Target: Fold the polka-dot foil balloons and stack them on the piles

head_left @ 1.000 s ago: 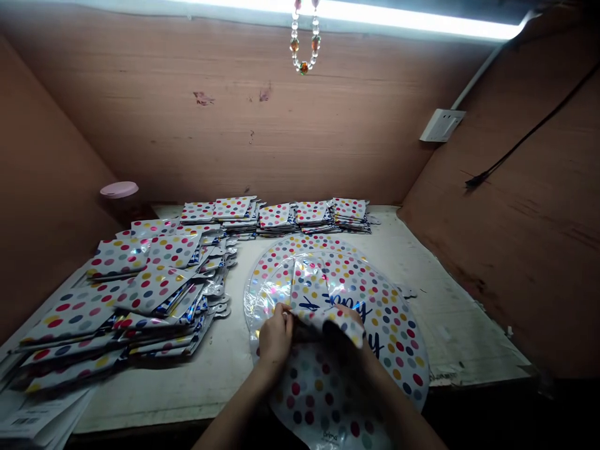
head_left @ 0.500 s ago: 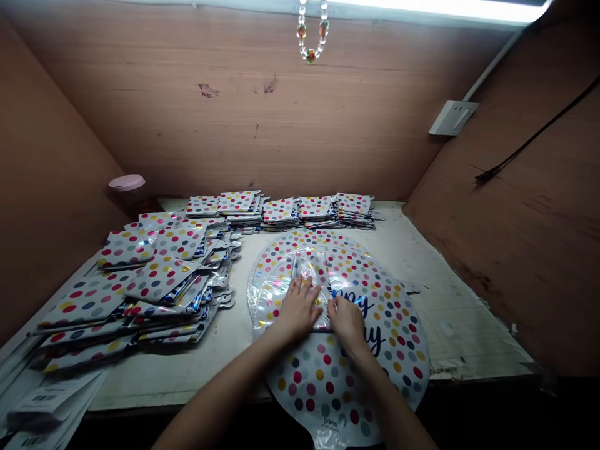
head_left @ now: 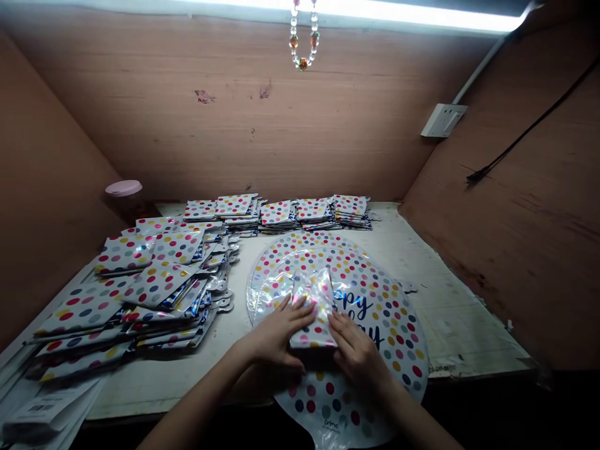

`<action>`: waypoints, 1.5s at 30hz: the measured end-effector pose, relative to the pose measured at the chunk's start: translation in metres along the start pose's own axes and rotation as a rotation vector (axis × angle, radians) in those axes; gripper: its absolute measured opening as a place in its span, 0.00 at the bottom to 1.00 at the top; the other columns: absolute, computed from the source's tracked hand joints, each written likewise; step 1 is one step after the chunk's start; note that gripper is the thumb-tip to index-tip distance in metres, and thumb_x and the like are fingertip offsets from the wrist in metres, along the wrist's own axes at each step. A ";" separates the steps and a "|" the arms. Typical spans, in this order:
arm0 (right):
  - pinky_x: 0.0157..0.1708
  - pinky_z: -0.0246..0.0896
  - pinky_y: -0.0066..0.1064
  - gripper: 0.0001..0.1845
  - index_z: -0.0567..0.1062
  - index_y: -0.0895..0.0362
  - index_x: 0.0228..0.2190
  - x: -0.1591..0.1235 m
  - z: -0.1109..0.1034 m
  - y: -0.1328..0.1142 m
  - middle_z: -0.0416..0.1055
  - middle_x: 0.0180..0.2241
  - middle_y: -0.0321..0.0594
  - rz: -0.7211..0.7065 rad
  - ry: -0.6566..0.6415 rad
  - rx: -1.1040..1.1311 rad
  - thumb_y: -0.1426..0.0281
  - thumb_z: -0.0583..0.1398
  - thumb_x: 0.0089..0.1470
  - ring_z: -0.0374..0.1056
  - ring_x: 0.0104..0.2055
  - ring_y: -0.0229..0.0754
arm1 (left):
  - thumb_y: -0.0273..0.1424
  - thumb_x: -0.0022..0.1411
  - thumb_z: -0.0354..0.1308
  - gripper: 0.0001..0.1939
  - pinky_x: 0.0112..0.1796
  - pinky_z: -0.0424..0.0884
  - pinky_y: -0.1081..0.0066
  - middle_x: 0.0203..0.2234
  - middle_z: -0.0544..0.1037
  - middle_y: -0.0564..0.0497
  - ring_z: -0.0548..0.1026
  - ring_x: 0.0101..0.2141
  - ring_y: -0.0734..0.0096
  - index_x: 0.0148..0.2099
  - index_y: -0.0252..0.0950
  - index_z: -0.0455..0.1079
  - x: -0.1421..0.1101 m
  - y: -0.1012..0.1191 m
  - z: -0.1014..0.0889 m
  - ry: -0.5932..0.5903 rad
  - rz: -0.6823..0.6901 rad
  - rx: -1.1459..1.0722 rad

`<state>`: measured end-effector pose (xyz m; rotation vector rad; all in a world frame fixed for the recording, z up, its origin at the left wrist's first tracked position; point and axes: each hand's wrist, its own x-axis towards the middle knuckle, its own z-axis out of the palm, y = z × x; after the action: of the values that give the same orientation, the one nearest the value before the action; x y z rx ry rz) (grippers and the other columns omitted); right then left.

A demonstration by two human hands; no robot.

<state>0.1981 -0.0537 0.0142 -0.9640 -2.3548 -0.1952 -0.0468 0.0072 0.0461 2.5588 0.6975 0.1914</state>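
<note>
A round foil balloon (head_left: 389, 337) lies flat on the desk (head_left: 469, 331), its thin, shiny surface printed with many small multicoloured dots and dark blue cursive lettering. Part of it is folded into a narrow, crinkled, iridescent strip (head_left: 313, 306) that runs up the balloon's middle, and a clear, glossy area shows near the far edge.

Both hands are open and flat. The left hand (head_left: 281, 331) rests against the strip's left side, with its fingertips (head_left: 300, 304) on the foil. The right hand (head_left: 356, 356) lies against the strip's right side, with its fingers angled inward. Neither hand is closed around the foil.

To the left, flat folded balloons with the same dotted print form overlapping piles (head_left: 154, 281) with silvery tabs at their edges. A neater row of small stacks (head_left: 276, 212) runs along the back of the desk. White papers with barcodes (head_left: 47, 406) lie at the near left corner.

A round pink lid (head_left: 124, 188) sits at the back left, against smooth brown wood-grain walls (head_left: 140, 112). A white wall switch (head_left: 443, 120) and a black cable (head_left: 529, 125) are on the right wall, and a string of beads (head_left: 302, 37) hangs from above.
</note>
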 end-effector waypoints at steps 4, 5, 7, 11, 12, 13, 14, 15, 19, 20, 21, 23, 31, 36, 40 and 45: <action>0.57 0.59 0.47 0.30 0.63 0.65 0.57 -0.025 -0.018 -0.014 0.63 0.57 0.54 0.019 -0.202 0.260 0.73 0.56 0.51 0.53 0.63 0.52 | 0.32 0.63 0.51 0.24 0.61 0.46 0.51 0.58 0.66 0.47 0.62 0.59 0.59 0.62 0.45 0.60 -0.033 0.007 0.030 0.116 0.013 -0.115; 0.57 0.59 0.47 0.30 0.63 0.63 0.58 -0.029 -0.020 -0.014 0.63 0.57 0.53 0.021 -0.206 0.322 0.72 0.56 0.53 0.53 0.63 0.52 | 0.31 0.63 0.50 0.22 0.61 0.48 0.52 0.57 0.68 0.47 0.63 0.59 0.59 0.60 0.44 0.63 -0.036 0.010 0.036 0.155 -0.004 -0.152; 0.56 0.60 0.46 0.27 0.65 0.59 0.56 -0.029 -0.020 -0.010 0.67 0.55 0.51 0.067 -0.151 0.489 0.70 0.56 0.55 0.58 0.61 0.50 | 0.30 0.63 0.50 0.19 0.59 0.54 0.55 0.53 0.72 0.46 0.67 0.56 0.60 0.55 0.42 0.68 -0.038 0.017 0.042 0.257 -0.095 -0.258; 0.50 0.65 0.42 0.20 0.72 0.57 0.48 -0.010 -0.012 0.004 0.72 0.48 0.49 0.369 -0.119 0.807 0.62 0.58 0.55 0.68 0.51 0.49 | 0.28 0.63 0.48 0.14 0.46 0.69 0.65 0.42 0.78 0.47 0.75 0.44 0.63 0.47 0.40 0.72 -0.031 0.026 0.036 0.445 -0.421 -0.439; 0.47 0.67 0.40 0.18 0.74 0.57 0.44 -0.003 -0.009 0.006 0.74 0.44 0.49 0.467 -0.122 0.819 0.61 0.56 0.56 0.70 0.47 0.49 | 0.28 0.64 0.47 0.14 0.42 0.71 0.66 0.40 0.78 0.47 0.76 0.41 0.63 0.47 0.39 0.71 -0.027 0.027 0.034 0.478 -0.498 -0.447; 0.42 0.68 0.39 0.17 0.75 0.58 0.39 0.005 -0.006 0.009 0.76 0.39 0.48 0.573 -0.122 0.799 0.60 0.54 0.58 0.72 0.41 0.48 | 0.29 0.64 0.47 0.14 0.40 0.71 0.66 0.38 0.78 0.47 0.76 0.39 0.63 0.50 0.39 0.69 -0.023 0.027 0.033 0.509 -0.570 -0.446; 0.36 0.68 0.36 0.18 0.75 0.58 0.34 0.014 -0.002 0.011 0.76 0.33 0.46 0.684 -0.121 0.759 0.59 0.51 0.59 0.72 0.36 0.47 | 0.30 0.65 0.46 0.16 0.38 0.71 0.67 0.37 0.78 0.47 0.76 0.38 0.63 0.53 0.39 0.66 -0.018 0.026 0.032 0.541 -0.640 -0.440; 0.31 0.67 0.33 0.18 0.73 0.57 0.30 0.022 0.002 0.013 0.74 0.27 0.43 0.805 -0.132 0.703 0.59 0.50 0.59 0.71 0.30 0.45 | 0.31 0.65 0.47 0.19 0.37 0.71 0.67 0.38 0.78 0.47 0.76 0.37 0.63 0.57 0.38 0.62 -0.011 0.026 0.031 0.574 -0.708 -0.428; 0.19 0.57 0.26 0.16 0.67 0.55 0.24 0.049 0.015 0.023 0.67 0.18 0.33 1.069 -0.268 0.549 0.60 0.52 0.58 0.65 0.19 0.37 | 0.28 0.65 0.48 0.29 0.42 0.71 0.62 0.49 0.71 0.39 0.74 0.45 0.59 0.66 0.34 0.47 0.019 0.028 0.031 0.706 -0.849 -0.102; 0.18 0.55 0.25 0.15 0.67 0.55 0.24 0.054 0.016 0.025 0.67 0.17 0.32 1.086 -0.294 0.535 0.61 0.52 0.58 0.64 0.17 0.36 | 0.27 0.65 0.48 0.27 0.45 0.70 0.59 0.52 0.69 0.38 0.72 0.48 0.56 0.66 0.35 0.49 0.026 0.029 0.032 0.705 -0.801 0.033; 0.18 0.55 0.25 0.14 0.67 0.55 0.24 0.057 0.016 0.026 0.67 0.17 0.32 1.094 -0.309 0.520 0.62 0.52 0.58 0.63 0.16 0.36 | 0.26 0.65 0.47 0.25 0.48 0.68 0.56 0.54 0.68 0.39 0.69 0.51 0.55 0.64 0.36 0.54 0.032 0.030 0.033 0.673 -0.722 0.149; 0.20 0.58 0.27 0.13 0.69 0.56 0.26 0.062 0.013 0.026 0.68 0.18 0.34 1.106 -0.325 0.483 0.63 0.52 0.58 0.66 0.17 0.38 | 0.29 0.66 0.48 0.22 0.54 0.62 0.51 0.58 0.65 0.40 0.63 0.57 0.51 0.62 0.37 0.59 0.042 0.029 0.038 0.527 -0.546 0.273; 0.60 0.47 0.50 0.26 0.60 0.58 0.59 0.056 0.025 0.017 0.57 0.61 0.50 0.542 -0.184 -0.138 0.62 0.47 0.64 0.50 0.64 0.54 | 0.47 0.63 0.48 0.38 0.60 0.43 0.44 0.67 0.38 0.42 0.35 0.65 0.40 0.69 0.37 0.41 0.043 0.014 0.051 0.233 -0.434 0.263; 0.63 0.41 0.51 0.35 0.52 0.59 0.63 0.031 0.059 0.032 0.45 0.66 0.45 0.494 -0.337 -0.126 0.52 0.43 0.62 0.38 0.68 0.50 | 0.46 0.56 0.53 0.46 0.61 0.39 0.44 0.66 0.39 0.34 0.36 0.64 0.40 0.68 0.26 0.43 0.042 0.023 0.034 0.054 -0.427 0.283; 0.63 0.38 0.52 0.35 0.51 0.61 0.63 0.019 0.073 0.039 0.43 0.66 0.45 0.514 -0.328 -0.121 0.53 0.40 0.63 0.35 0.68 0.49 | 0.33 0.56 0.55 0.40 0.60 0.46 0.45 0.64 0.46 0.26 0.45 0.63 0.37 0.65 0.17 0.49 0.051 0.026 0.031 -0.047 -0.398 0.413; 0.63 0.38 0.54 0.33 0.47 0.59 0.64 0.024 0.069 0.039 0.42 0.67 0.45 0.519 -0.299 -0.045 0.56 0.38 0.64 0.34 0.68 0.49 | 0.29 0.67 0.43 0.25 0.56 0.57 0.43 0.61 0.57 0.30 0.56 0.60 0.40 0.63 0.23 0.57 0.064 0.022 0.052 0.101 -0.442 0.512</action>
<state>0.1793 0.0126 -0.0324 -1.6824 -2.2656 0.1093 0.0306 0.0017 0.0112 2.7822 1.4890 -0.0111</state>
